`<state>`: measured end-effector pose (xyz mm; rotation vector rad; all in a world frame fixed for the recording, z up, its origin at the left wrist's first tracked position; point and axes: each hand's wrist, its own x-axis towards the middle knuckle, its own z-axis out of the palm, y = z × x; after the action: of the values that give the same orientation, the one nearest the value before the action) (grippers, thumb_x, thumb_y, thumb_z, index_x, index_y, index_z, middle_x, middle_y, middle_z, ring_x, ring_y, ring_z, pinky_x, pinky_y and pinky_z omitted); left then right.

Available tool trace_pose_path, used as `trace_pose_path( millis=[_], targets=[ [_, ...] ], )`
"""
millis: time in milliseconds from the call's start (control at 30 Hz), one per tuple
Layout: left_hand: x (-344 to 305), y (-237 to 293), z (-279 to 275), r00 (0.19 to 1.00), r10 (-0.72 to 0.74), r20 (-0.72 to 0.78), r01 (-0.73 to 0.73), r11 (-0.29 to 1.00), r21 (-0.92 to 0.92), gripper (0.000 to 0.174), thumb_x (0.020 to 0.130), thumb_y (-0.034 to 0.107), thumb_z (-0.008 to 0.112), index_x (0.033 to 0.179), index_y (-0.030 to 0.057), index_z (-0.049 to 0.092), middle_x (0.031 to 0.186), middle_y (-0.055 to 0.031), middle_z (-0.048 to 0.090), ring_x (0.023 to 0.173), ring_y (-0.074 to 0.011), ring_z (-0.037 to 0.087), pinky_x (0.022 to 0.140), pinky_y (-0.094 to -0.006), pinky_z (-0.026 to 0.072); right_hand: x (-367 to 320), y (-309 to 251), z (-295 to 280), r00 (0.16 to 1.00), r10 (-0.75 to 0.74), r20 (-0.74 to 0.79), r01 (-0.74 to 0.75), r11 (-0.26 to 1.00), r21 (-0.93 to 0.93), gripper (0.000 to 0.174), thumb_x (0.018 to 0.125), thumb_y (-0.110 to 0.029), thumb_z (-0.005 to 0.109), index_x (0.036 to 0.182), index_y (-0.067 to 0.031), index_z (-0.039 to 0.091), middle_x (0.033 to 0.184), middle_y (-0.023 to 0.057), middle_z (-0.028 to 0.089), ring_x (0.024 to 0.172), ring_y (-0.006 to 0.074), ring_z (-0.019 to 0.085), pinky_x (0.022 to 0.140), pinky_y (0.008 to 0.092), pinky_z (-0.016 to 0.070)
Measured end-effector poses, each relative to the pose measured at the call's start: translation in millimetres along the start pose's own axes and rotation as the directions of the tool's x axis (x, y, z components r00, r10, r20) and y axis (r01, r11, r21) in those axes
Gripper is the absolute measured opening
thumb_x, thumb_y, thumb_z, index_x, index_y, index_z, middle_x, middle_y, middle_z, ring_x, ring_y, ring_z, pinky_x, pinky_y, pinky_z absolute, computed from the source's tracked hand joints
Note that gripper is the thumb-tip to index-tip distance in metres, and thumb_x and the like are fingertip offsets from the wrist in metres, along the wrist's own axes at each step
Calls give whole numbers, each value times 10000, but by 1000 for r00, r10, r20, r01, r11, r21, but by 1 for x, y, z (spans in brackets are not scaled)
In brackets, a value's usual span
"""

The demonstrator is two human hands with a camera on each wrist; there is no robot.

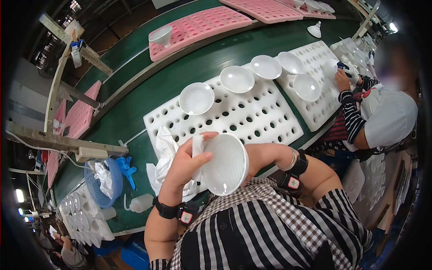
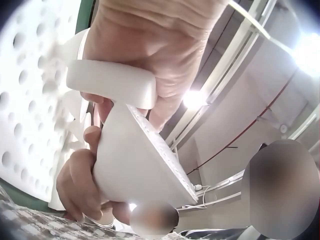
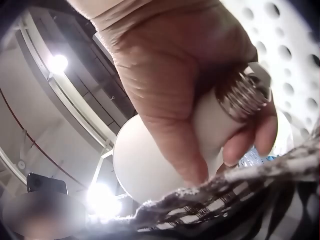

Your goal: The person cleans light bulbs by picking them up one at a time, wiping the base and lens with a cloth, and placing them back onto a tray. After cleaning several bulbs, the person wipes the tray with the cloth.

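A white reflector light bulb with a ribbed, clear front is held before the apron, face up and tilted. My right hand grips it round the neck, beside its metal screw base. My left hand holds a smooth white strip-like piece between thumb and fingers, right at the bulb's rim. What the strip is made of I cannot tell. In the head view most of the right hand is hidden behind the bulb.
White foam trays with holes lie ahead, several bulbs standing in them. White cloth, a squeeze bottle, a blue basket and blue gloves lie left. Pink trays are behind. Another person works at right.
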<state>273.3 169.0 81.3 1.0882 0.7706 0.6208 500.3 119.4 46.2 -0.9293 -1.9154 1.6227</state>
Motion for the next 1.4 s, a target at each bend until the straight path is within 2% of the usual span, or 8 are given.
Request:
trace_pose_path(
  millis=[100,167,200,267,367,1200,1367,1400],
  targets=[
    [2,0,0,992,22,126,-28,998,49,457,809,143,711,1241,48,594,1150,-44,602,1042,-151,557,957,-297,413,1,9,-1,946,148,287,-159,987,13,568,660,-182,815,1151,-41,566,912,163,679,832,288,672,737,363,520],
    [9,-3,-3,991,88,-104,-62,971,229,463,810,119,698,1252,44,580,1042,-11,615,937,-138,569,905,-280,435,4,6,5,981,-124,-152,82,963,-259,557,687,-130,766,1182,-48,527,850,174,673,741,324,665,650,382,522],
    [10,-4,-4,991,88,-105,-62,971,229,463,810,119,698,1252,44,580,1042,-11,615,937,-138,569,905,-280,435,5,-2,5,981,-124,-150,82,963,-258,557,687,-130,766,1182,-48,527,850,174,673,741,324,665,650,382,522],
    [13,-4,-3,919,215,-330,-115,947,299,461,816,89,669,1262,44,563,1026,-11,583,918,-128,549,864,-267,445,6,-20,5,848,-70,-526,-254,818,-517,555,699,-93,722,1198,-37,486,788,179,663,669,339,652,580,407,506],
    [10,-13,6,919,333,-211,-241,898,368,473,812,75,654,1272,40,547,1083,-35,548,969,-133,538,865,-268,444,10,-7,8,765,-141,-629,-337,744,-577,547,703,-92,703,1196,-26,474,755,173,658,664,339,647,576,423,496],
    [9,-14,10,989,128,-71,-109,968,227,566,742,30,597,1303,40,517,1216,-68,513,1102,-157,510,977,-303,404,13,10,10,792,-103,-602,-367,708,-603,459,734,-77,663,1158,-46,490,735,131,652,645,330,639,548,423,486],
    [25,-8,3,971,158,-177,-96,944,317,549,749,67,588,1294,34,529,1211,-61,559,1041,-141,502,900,-295,436,11,8,21,897,-152,-415,-238,625,-744,435,780,-111,630,1206,-87,545,757,95,664,646,291,651,555,391,502],
    [28,-6,1,983,91,-158,-50,968,244,529,765,58,579,1292,35,532,1210,-66,564,1035,-143,511,901,-300,440,12,6,24,901,-193,-389,-186,638,-747,552,702,-92,656,1235,-64,516,743,97,638,639,299,631,557,406,491]
  ],
)
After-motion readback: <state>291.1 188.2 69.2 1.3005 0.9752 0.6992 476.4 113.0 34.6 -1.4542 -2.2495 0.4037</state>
